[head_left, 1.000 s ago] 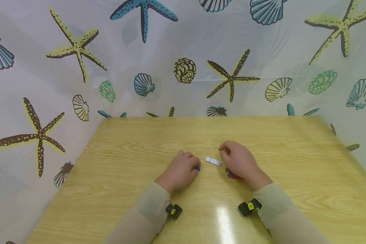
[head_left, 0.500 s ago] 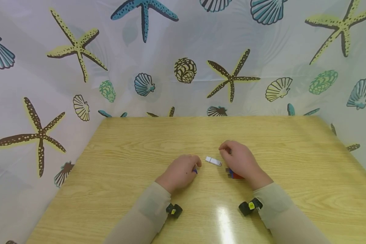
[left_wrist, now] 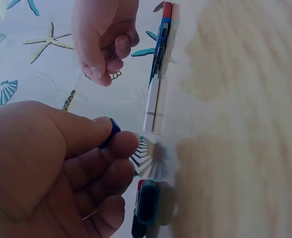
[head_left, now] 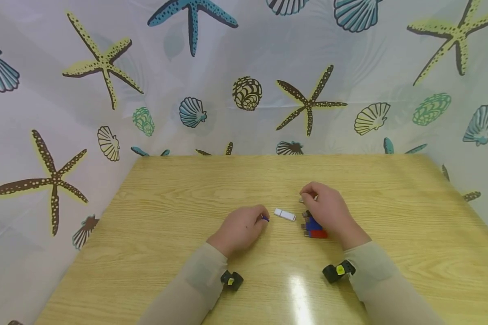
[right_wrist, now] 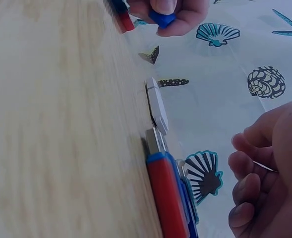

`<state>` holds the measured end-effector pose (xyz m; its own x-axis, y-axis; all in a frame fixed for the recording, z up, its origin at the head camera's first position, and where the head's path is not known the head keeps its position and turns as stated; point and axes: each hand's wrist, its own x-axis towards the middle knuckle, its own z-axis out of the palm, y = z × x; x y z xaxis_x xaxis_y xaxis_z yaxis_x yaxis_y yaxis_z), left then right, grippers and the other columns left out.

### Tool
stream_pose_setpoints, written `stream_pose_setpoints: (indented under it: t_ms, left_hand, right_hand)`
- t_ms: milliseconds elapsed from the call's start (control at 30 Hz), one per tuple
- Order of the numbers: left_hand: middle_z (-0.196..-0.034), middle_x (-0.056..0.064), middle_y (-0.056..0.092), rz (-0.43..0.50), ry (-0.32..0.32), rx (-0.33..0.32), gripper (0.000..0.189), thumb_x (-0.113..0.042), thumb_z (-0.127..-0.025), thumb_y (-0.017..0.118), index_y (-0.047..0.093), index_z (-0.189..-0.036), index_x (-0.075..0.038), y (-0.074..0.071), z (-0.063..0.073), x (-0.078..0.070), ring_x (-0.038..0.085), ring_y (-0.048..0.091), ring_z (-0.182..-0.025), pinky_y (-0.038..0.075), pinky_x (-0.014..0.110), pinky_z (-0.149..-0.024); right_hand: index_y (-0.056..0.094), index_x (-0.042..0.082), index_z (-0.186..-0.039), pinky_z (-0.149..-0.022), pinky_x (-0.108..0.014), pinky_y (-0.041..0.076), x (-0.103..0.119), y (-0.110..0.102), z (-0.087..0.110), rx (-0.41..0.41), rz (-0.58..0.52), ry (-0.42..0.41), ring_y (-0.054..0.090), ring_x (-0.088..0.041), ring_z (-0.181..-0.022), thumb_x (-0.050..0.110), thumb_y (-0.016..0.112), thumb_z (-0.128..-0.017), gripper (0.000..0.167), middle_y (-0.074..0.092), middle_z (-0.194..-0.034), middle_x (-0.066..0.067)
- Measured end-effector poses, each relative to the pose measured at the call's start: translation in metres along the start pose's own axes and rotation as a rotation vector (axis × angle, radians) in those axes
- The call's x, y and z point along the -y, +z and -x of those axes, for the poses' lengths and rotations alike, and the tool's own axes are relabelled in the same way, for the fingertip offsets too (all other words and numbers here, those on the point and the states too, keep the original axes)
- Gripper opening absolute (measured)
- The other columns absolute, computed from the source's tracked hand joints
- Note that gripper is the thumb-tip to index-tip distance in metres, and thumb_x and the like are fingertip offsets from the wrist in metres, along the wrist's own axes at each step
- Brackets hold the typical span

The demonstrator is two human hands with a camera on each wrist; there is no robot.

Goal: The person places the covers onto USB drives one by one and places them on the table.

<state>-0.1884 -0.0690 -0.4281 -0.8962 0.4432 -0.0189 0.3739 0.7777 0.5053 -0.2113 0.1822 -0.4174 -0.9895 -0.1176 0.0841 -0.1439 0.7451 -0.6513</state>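
My left hand (head_left: pixel 241 228) pinches a small blue cap (left_wrist: pixel 110 135) between thumb and index finger, a little above the table. A white USB stick (head_left: pixel 285 214) with a lid on one end lies between the hands. My right hand (head_left: pixel 327 207) hovers over the far end of a row of USB sticks, its fingers loosely curled, with nothing visible between them in the right wrist view. A red USB stick (head_left: pixel 318 234) is nearest in that row, a blue USB stick (head_left: pixel 314 224) behind it; their metal plugs point left. The palm hides part of the row.
Beside the left hand, small teal and red pieces (left_wrist: pixel 148 201) lie on the wooden table (head_left: pixel 179 194), hidden under that hand in the head view. A metal tip (head_left: pixel 302 200) shows by the right fingertips. A shell-patterned curtain (head_left: pixel 211 76) hangs behind the table.
My right hand has moved back and to the right, uncovering more of the USB stick row. My left fingers have drawn together, with the blue cap shifted slightly forward.
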Motion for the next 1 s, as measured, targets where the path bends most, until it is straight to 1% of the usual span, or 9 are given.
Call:
stream_pose_setpoints:
  t_ms: [100,167,233,333,467,533,633,800,1000]
  left_hand:
    - [-0.11,-0.008,0.067,0.027,0.008,-0.032,0.016,-0.024,-0.105,0.056,0.065,-0.117,-0.021,0.0,0.0,0.0,0.008,0.058,-0.088,0.051,0.031,-0.084]
    - [-0.111,-0.008,0.067,0.039,0.011,-0.048,0.016,-0.022,-0.105,0.055,0.065,-0.117,-0.02,-0.001,-0.001,0.001,0.008,0.058,-0.09,0.051,0.032,-0.086]
    - [-0.111,-0.008,0.066,0.042,0.001,-0.058,0.015,-0.023,-0.105,0.056,0.065,-0.116,-0.02,-0.001,-0.001,0.0,0.008,0.059,-0.092,0.051,0.033,-0.087]
    - [-0.108,-0.008,0.066,0.041,-0.02,-0.055,0.014,-0.025,-0.104,0.057,0.066,-0.113,-0.02,0.0,-0.002,-0.001,0.009,0.06,-0.093,0.051,0.034,-0.088]
    - [-0.104,-0.009,0.065,0.036,-0.046,-0.042,0.013,-0.027,-0.103,0.059,0.067,-0.111,-0.02,0.0,-0.002,-0.002,0.009,0.06,-0.093,0.052,0.034,-0.088]
    - [-0.104,-0.009,0.064,0.038,-0.053,-0.04,0.012,-0.027,-0.103,0.06,0.067,-0.11,-0.021,0.0,-0.002,-0.002,0.009,0.06,-0.092,0.052,0.034,-0.088]
    - [-0.102,-0.01,0.064,0.047,-0.059,-0.043,0.011,-0.027,-0.103,0.06,0.067,-0.109,-0.021,0.0,-0.002,-0.002,0.008,0.059,-0.09,0.052,0.033,-0.086]
    - [-0.098,-0.011,0.062,0.056,-0.059,-0.05,0.01,-0.026,-0.103,0.06,0.067,-0.108,-0.021,-0.002,-0.002,-0.002,0.009,0.057,-0.085,0.051,0.032,-0.082]
    - [-0.099,-0.01,0.062,0.055,-0.052,-0.049,0.011,-0.026,-0.103,0.06,0.067,-0.108,-0.02,-0.002,-0.002,-0.002,0.011,0.057,-0.085,0.05,0.032,-0.083]
  right_hand:
    - [0.068,0.01,-0.117,-0.077,-0.04,0.048,-0.001,-0.003,0.0,0.014,0.019,0.001,0.055,-0.024,-0.083,0.026,0.053,-0.103,0.026,0.068,-0.108,-0.006]
    - [0.068,0.009,-0.116,-0.079,-0.042,0.048,-0.001,-0.005,0.0,0.029,0.039,0.006,0.055,-0.026,-0.085,0.022,0.051,-0.102,0.025,0.067,-0.11,-0.007]
    - [0.068,0.009,-0.113,-0.08,-0.043,0.048,-0.002,-0.01,0.0,0.053,0.067,0.011,0.056,-0.026,-0.085,0.019,0.05,-0.101,0.023,0.068,-0.109,-0.009]
    - [0.068,0.009,-0.107,-0.074,-0.041,0.049,-0.004,-0.016,0.0,0.108,0.136,0.018,0.056,-0.025,-0.08,0.018,0.052,-0.101,0.02,0.067,-0.1,-0.008]
    - [0.069,0.012,-0.096,-0.069,-0.038,0.048,-0.01,-0.023,0.0,0.212,0.242,-0.01,0.056,-0.021,-0.073,0.018,0.057,-0.098,0.013,0.063,-0.086,-0.003]
    - [0.068,0.013,-0.091,-0.069,-0.037,0.047,-0.013,-0.025,0.0,0.26,0.263,-0.03,0.055,-0.019,-0.072,0.017,0.06,-0.097,0.011,0.062,-0.082,-0.001]
    - [0.068,0.016,-0.088,-0.07,-0.037,0.046,-0.017,-0.026,-0.001,0.316,0.263,-0.042,0.056,-0.019,-0.073,0.018,0.063,-0.096,0.01,0.062,-0.081,0.001]
    - [0.07,0.016,-0.092,-0.074,-0.039,0.048,-0.019,-0.025,-0.002,0.366,0.242,-0.044,0.057,-0.019,-0.078,0.015,0.067,-0.092,0.004,0.064,-0.087,0.001]
    - [0.071,0.013,-0.098,-0.08,-0.043,0.05,-0.019,-0.023,-0.003,0.386,0.253,-0.067,0.057,-0.02,-0.083,0.009,0.067,-0.089,0.011,0.065,-0.094,0.0]
